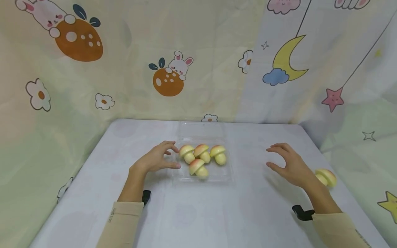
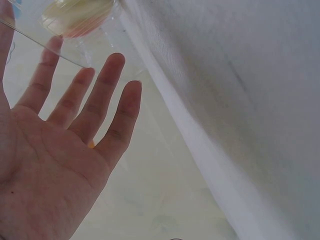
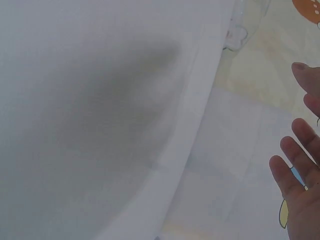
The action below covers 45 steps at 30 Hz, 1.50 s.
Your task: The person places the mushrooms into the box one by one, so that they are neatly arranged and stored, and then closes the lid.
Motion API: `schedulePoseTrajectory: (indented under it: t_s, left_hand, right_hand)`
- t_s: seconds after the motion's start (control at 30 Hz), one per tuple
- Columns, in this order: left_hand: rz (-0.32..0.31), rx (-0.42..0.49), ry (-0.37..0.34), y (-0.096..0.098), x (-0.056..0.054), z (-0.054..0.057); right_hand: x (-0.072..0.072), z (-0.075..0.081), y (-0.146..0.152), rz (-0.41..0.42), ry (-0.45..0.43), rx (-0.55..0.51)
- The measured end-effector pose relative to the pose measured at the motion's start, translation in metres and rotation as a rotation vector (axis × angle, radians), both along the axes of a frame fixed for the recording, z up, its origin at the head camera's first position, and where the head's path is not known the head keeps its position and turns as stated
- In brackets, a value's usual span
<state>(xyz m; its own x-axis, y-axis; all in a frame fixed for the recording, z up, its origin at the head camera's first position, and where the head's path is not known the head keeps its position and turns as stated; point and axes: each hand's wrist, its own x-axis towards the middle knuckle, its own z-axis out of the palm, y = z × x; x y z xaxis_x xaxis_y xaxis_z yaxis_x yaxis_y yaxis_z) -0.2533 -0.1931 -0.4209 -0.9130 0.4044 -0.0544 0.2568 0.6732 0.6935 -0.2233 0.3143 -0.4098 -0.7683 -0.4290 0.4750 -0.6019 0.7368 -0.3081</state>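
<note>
A clear plastic clamshell box (image 1: 217,175) lies on the table with its lid (image 1: 201,131) folded back. Inside are several yellow toy mushrooms (image 1: 217,154) with reddish blush on the caps. My left hand (image 1: 155,159) is at the box's left side, thumb and fingers spread, fingertips right at the edge; nothing is in its grasp. The left wrist view shows its palm and relaxed fingers (image 2: 102,100) beside the clear plastic. Well to the right of the box, my right hand (image 1: 288,163) hovers over the table, fingers loosely bent and holding nothing. Another toy mushroom (image 1: 329,176) sits behind the right wrist, partly hidden.
The white-covered table (image 1: 198,213) meets a patterned cloth backdrop (image 1: 214,69) at its far edge and both sides. Black wrist-camera mounts stick out under each wrist, the right one (image 1: 303,213) close over the table.
</note>
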Motion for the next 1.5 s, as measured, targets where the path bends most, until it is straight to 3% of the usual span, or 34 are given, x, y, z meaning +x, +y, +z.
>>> schedulePoseTrajectory:
  t_s: [0.2, 0.4, 0.87, 1.5]
  left_hand:
    - [-0.011, -0.005, 0.001, -0.001, 0.000, 0.000]
    - [-0.013, -0.003, -0.002, 0.000, -0.001, -0.002]
    - [-0.006, -0.002, -0.013, 0.000, 0.000, 0.001]
    - [0.015, 0.003, -0.022, 0.000, 0.002, 0.002]
  right_hand:
    - [0.004, -0.007, 0.009, -0.034, -0.033, 0.016]
    - [0.005, -0.013, 0.029, -0.053, -0.007, 0.045]
    - [0.021, -0.016, 0.066, -0.248, -0.042, 0.189]
    - [0.035, -0.012, 0.110, -0.487, -0.393, 0.287]
